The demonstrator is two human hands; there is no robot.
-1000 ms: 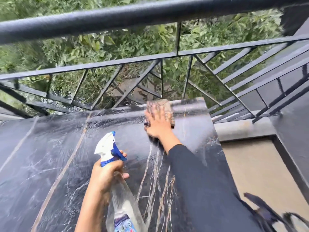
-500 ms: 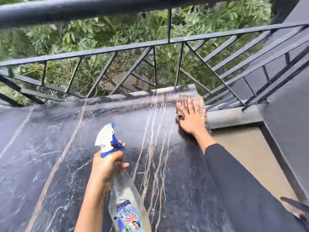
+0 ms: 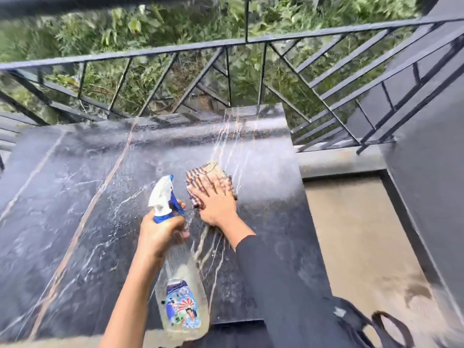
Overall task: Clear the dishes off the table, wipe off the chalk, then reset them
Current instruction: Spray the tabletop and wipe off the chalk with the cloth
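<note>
The black marble table (image 3: 75, 197) with pale veins fills the middle of the head view, and its surface looks wet and streaked. My right hand (image 3: 216, 204) lies flat with straight fingers on a striped brown cloth (image 3: 208, 175), pressing it against the tabletop near the centre right. My left hand (image 3: 158, 234) grips the neck of a clear spray bottle (image 3: 180, 297) with a white and blue trigger head (image 3: 163, 194), held just left of the cloth. No dishes are in view.
A black metal railing (image 3: 226, 43) runs along the table's far edge, with green foliage beyond it. To the right lie the table's edge, a tan floor (image 3: 364, 234) and a dark wall (image 3: 426, 184). A dark strap (image 3: 386, 325) shows at the bottom right.
My right hand slid the cloth from the far right corner of the table back toward the centre, next to the spray bottle. The left hand keeps its grip on the bottle.
</note>
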